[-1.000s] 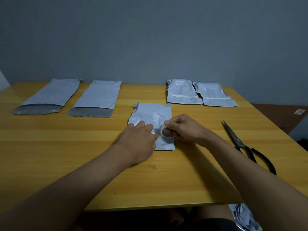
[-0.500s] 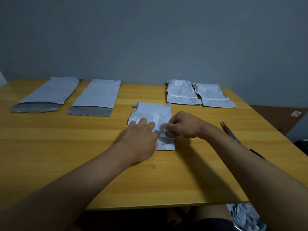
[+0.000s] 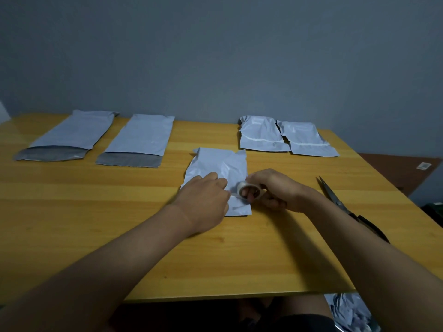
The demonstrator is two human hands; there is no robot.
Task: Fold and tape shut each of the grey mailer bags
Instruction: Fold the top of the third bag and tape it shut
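"Where is the bag?"
"The folded bag (image 3: 217,173) lies mid-counter (image 3: 239,259), long side pointing away. The left hand (image 3: 203,200) presses it flat, fingers straight. The right hand (image 3: 271,188), just beside, grips the tape roll (image 3: 249,190)."

Two hands are working over a folded grey bag (image 3: 219,171) on a wooden table (image 3: 143,248).

The left hand (image 3: 203,200) is pressing down on the bag while the right hand (image 3: 271,189) is holding a roll of clear tape (image 3: 249,189) just beside it. Two unfolded bags (image 3: 141,137) are lying at the far left, two folded bags (image 3: 261,137) at the far right. Scissors (image 3: 335,200) are resting near the right forearm.
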